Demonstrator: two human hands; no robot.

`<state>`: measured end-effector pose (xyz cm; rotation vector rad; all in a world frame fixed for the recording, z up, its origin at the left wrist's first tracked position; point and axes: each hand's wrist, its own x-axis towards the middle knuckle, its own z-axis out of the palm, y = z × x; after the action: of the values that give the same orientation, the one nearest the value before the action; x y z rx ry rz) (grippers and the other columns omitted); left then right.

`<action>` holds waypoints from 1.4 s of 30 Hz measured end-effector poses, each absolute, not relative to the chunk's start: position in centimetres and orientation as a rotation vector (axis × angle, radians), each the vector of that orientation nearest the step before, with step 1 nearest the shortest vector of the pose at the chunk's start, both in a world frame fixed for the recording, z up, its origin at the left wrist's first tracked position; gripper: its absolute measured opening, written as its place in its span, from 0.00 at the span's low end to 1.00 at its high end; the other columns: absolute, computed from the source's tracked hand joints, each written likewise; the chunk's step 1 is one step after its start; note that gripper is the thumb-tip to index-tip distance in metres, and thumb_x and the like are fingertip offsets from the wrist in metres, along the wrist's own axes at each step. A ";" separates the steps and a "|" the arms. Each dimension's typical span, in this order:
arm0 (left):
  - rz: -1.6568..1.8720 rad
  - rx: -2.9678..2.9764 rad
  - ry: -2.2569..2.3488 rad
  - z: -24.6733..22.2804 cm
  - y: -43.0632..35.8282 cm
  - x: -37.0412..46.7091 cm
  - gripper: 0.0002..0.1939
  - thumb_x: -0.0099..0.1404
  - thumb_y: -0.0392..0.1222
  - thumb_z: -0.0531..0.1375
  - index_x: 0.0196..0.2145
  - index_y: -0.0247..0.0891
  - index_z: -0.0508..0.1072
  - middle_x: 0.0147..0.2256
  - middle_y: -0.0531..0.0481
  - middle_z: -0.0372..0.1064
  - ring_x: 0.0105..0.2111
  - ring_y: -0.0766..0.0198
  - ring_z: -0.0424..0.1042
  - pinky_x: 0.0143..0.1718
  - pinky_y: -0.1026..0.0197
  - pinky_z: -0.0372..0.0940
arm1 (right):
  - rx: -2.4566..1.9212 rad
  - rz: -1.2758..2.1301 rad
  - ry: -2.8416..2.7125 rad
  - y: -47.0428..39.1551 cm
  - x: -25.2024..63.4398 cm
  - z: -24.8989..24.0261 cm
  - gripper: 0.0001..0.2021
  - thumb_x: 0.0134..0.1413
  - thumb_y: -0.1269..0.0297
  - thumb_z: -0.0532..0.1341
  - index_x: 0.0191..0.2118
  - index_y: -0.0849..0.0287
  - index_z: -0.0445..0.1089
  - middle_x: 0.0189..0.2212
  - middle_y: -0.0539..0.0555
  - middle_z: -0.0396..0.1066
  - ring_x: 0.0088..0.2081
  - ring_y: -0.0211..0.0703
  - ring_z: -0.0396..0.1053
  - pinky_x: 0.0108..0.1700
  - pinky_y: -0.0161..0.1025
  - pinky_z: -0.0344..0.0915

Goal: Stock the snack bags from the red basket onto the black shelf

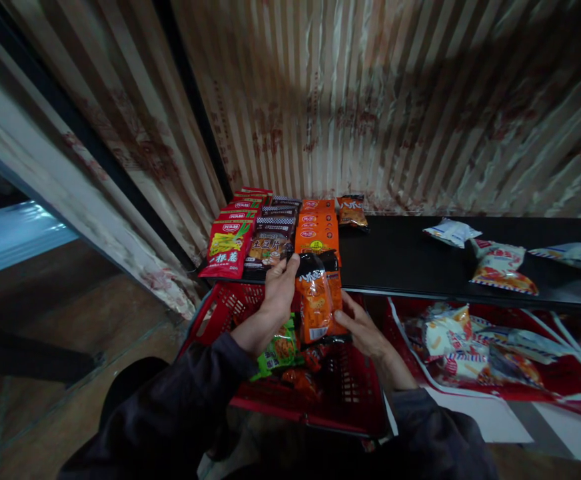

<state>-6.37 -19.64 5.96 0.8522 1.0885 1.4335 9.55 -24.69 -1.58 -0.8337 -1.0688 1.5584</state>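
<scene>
An orange snack bag with black ends [316,300] is held upright between my two hands, over the near edge of the shelf. My left hand [281,285] pinches its upper left side, thumb in front. Lower down on the right side, my right hand [363,327] grips it with the thumb on the front. Below the bag is a red plastic basket [348,393] with a green snack bag [279,350] and several orange ones inside. Behind, on the shelf, stand rows of red packets [226,247], dark brown packets [270,243] and orange packets [316,223].
Another orange and black bag [353,212] lies at the back of the black shelf [385,257]. Farther right rest several white snack bags [503,267]. A second red basket [560,370] holding white bags stands below the shelf. A black post [195,100] rises at the left.
</scene>
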 end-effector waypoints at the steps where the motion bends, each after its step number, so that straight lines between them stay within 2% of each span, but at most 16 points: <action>1: 1.447 0.848 1.078 6.2 -19.4 -6.4 0.19 0.54 0.56 0.68 0.32 0.36 0.76 0.33 0.50 0.76 0.36 0.60 0.74 0.44 0.58 0.66 | -0.831 1.562 -1.066 -24.7 9.4 -1.7 0.31 0.42 0.50 0.72 0.55 0.50 0.70 0.50 0.54 0.75 0.51 0.52 0.73 0.53 0.48 0.69; 6: 1.331 0.917 1.076 7.4 -19.8 -6.9 0.21 0.55 0.56 0.68 0.38 0.38 0.75 0.41 0.46 0.77 0.44 0.56 0.74 0.46 0.57 0.67 | -0.837 1.535 -0.984 -24.4 8.8 -2.1 0.28 0.44 0.53 0.72 0.52 0.51 0.71 0.49 0.53 0.76 0.50 0.51 0.74 0.54 0.47 0.69; 10: 1.111 0.960 1.064 7.4 -21.3 -7.0 0.23 0.55 0.52 0.69 0.45 0.39 0.74 0.46 0.44 0.77 0.47 0.55 0.74 0.47 0.56 0.67 | -0.836 1.490 -0.941 -24.2 9.0 -1.8 0.26 0.45 0.52 0.72 0.51 0.51 0.72 0.46 0.52 0.77 0.47 0.48 0.75 0.52 0.45 0.70; 16: 1.121 0.965 0.982 6.1 -21.9 -6.0 0.21 0.53 0.44 0.71 0.43 0.36 0.74 0.45 0.43 0.78 0.45 0.56 0.76 0.49 0.54 0.68 | -0.832 1.459 -0.932 -24.2 9.1 -1.6 0.25 0.45 0.51 0.71 0.50 0.52 0.72 0.45 0.54 0.77 0.45 0.50 0.76 0.49 0.45 0.72; 23: 1.160 0.937 0.989 6.0 -21.7 -5.4 0.18 0.52 0.39 0.71 0.41 0.36 0.75 0.44 0.43 0.78 0.44 0.56 0.76 0.50 0.53 0.69 | -0.845 1.461 -0.927 -24.0 9.2 -2.5 0.25 0.47 0.53 0.71 0.52 0.51 0.71 0.48 0.53 0.77 0.45 0.49 0.76 0.50 0.45 0.72; 29: 1.237 0.905 1.012 5.7 -21.6 -5.3 0.17 0.51 0.39 0.71 0.39 0.36 0.75 0.42 0.44 0.79 0.43 0.56 0.77 0.50 0.53 0.69 | -0.840 1.452 -0.962 -23.7 9.2 -3.1 0.29 0.48 0.52 0.71 0.56 0.51 0.68 0.50 0.54 0.75 0.47 0.51 0.75 0.52 0.47 0.71; 37: 1.238 0.894 0.993 5.4 -21.2 -5.7 0.19 0.50 0.43 0.72 0.39 0.35 0.74 0.43 0.42 0.78 0.43 0.54 0.77 0.50 0.52 0.69 | -0.903 1.349 -1.058 -23.6 9.2 -3.6 0.27 0.53 0.48 0.66 0.56 0.52 0.68 0.52 0.55 0.74 0.55 0.52 0.71 0.59 0.49 0.65; 42: 1.215 0.882 1.000 5.5 -21.4 -5.8 0.19 0.52 0.44 0.71 0.41 0.36 0.74 0.44 0.43 0.78 0.44 0.55 0.77 0.51 0.52 0.68 | -0.899 1.308 -1.051 -23.6 9.1 -3.4 0.25 0.54 0.48 0.66 0.55 0.50 0.70 0.53 0.54 0.74 0.55 0.52 0.71 0.58 0.49 0.66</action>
<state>-5.81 -21.41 5.50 0.8817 1.0004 1.2148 9.10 -23.61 -3.42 -0.8993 -1.0507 1.3081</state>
